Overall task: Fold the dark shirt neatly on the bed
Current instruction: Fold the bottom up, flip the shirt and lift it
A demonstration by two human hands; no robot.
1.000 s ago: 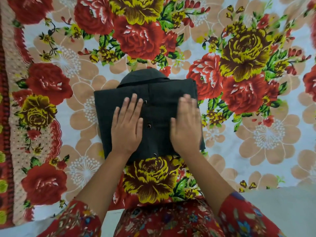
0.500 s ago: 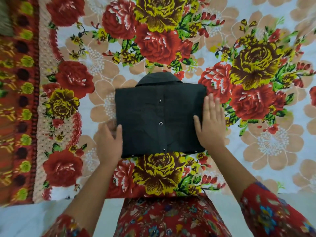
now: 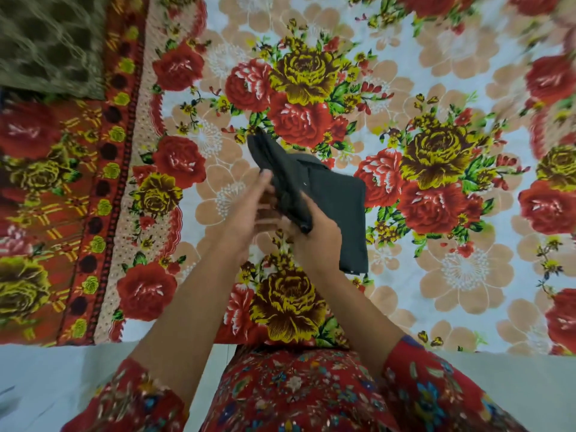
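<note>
Left hand: the left hand is open, fingers stretched and blurred, its palm against the raised left flap of the shirt; whether it actually grips the cloth cannot be told.
Right hand: the right hand is closed on the near edge of that raised flap, thumb on top.
Shirt: dark, already a compact packet, right half flat on the bed sheet, left half lifted like a book cover.
Key relation: the packet's long axis runs away from the person; the flat half lies just right of both hands, nearer the right hand.
Step, judged: 1 last fold, left half over right.
Surroundings: a green patterned cloth lies far left, well apart.
</note>
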